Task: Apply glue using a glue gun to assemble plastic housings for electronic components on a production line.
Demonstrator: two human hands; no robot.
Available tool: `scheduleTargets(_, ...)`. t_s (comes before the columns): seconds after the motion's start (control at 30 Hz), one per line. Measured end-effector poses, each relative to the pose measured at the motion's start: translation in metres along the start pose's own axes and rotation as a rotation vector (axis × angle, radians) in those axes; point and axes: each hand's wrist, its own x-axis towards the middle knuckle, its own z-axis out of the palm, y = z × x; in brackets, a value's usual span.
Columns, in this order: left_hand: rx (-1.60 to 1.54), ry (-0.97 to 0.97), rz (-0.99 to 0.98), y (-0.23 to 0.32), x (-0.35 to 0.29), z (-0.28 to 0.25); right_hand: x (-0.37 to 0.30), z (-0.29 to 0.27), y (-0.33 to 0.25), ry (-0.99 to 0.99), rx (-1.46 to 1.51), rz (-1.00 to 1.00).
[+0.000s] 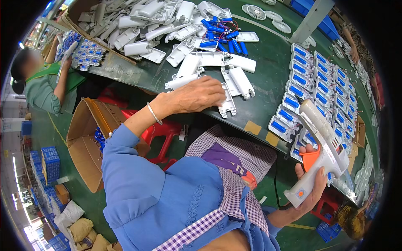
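A white glue gun (322,144) with an orange trigger sits in my right hand (316,186), whose fingers wrap round its handle. Its nozzle points up and left, toward rows of white plastic shells with blue battery cells (299,79) and thin wires. Over the near edge of the green table, my left hand (197,95) has its fingers bent down at a white plastic shell (227,103); the fingertips are slightly blurred and partly hidden. Beside that hand lie more white shells (241,80), some closed side up and some hollow side up.
Behind my left hand are a large heap of white shells (125,37) and a pile of blue cells (222,35). Round white fan grilles (254,12) lie at the far side. A metal post (312,21) rises there. A cardboard box (83,142) and red stool (163,138) stand below. A co-worker (46,83) sits left.
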Motion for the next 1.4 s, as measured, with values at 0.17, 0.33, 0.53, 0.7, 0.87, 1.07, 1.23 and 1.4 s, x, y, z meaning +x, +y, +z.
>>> scheduleTargets(0.17, 0.087, 0.393, -0.165, 0.008, 0.044, 0.012, 0.001, 0.005, 0.002, -0.012, 0.004, 0.005)
scheduleTargets(0.33, 0.165, -0.007, -0.119, 0.004, 0.081, 0.026, -0.003, 0.007, 0.001, -0.004, -0.001, 0.016)
scheduleTargets(0.53, -0.191, -0.147, 0.148, -0.03, 0.116, 0.016, -0.007, 0.003, 0.0, 0.001, 0.004, 0.01)
scheduleTargets(0.7, -0.312, 0.002, 0.276, -0.036, 0.138, 0.03, -0.008, 0.002, 0.001, 0.003, -0.003, -0.001)
scheduleTargets(0.87, 0.26, 0.281, -0.063, -0.006, 0.125, 0.02, -0.01, 0.001, -0.002, 0.045, 0.018, -0.019)
scheduleTargets(1.07, 0.298, 0.119, -0.252, 0.008, 0.097, 0.034, -0.005, 0.004, 0.002, 0.055, 0.008, -0.007)
scheduleTargets(1.23, 0.343, 0.083, -0.263, 0.009, 0.097, 0.038, -0.007, 0.002, 0.002, 0.022, 0.005, 0.005)
scheduleTargets(1.4, 0.273, -0.001, -0.451, 0.015, 0.092, 0.018, -0.008, 0.003, 0.002, 0.047, 0.002, -0.014)
